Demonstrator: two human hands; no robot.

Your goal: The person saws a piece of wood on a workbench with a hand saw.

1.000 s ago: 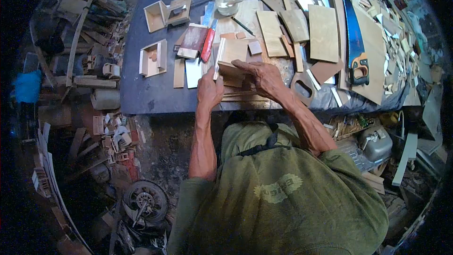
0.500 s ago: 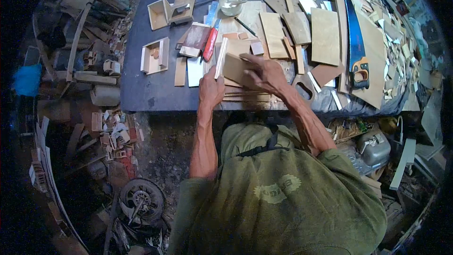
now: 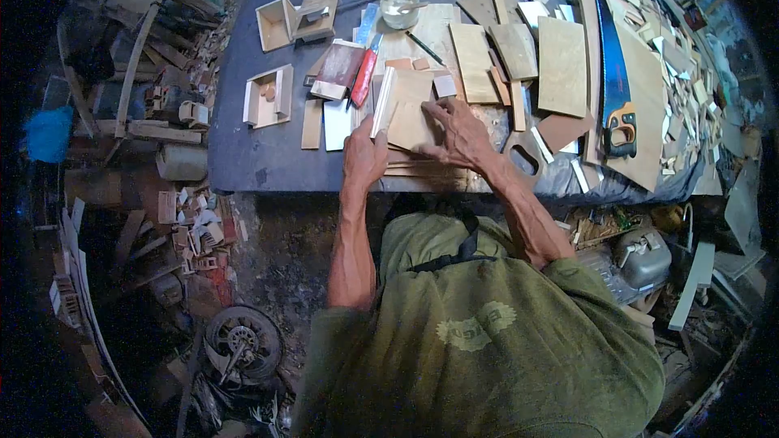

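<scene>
My left hand (image 3: 365,156) is closed around the lower end of a pale, narrow wooden strip (image 3: 385,99), which slants upward from my fingers. Right beside the strip lies a thin light-brown wooden panel (image 3: 412,101). Over the panel's right side is my right hand (image 3: 462,138), thumb and index finger apart, fingertips right at the wood. Above the panel are a small pale wood block (image 3: 444,86) and a dark pencil (image 3: 424,47). A red-handled utility knife (image 3: 365,75) lies left of the strip, against a brown-topped wooden block (image 3: 341,63).
Small open wooden boxes (image 3: 268,96) stand at the table's left. A glass jar (image 3: 399,10) sits at the back. Flat boards (image 3: 561,65) and a handsaw (image 3: 614,81) lie to the right, beside heaped wood offcuts (image 3: 677,73). A wheel (image 3: 243,342) is on the floor.
My right hand has drawn back rightward across the panel, its fingers now more curled and more of the panel showing. My left hand keeps its grip on the strip.
</scene>
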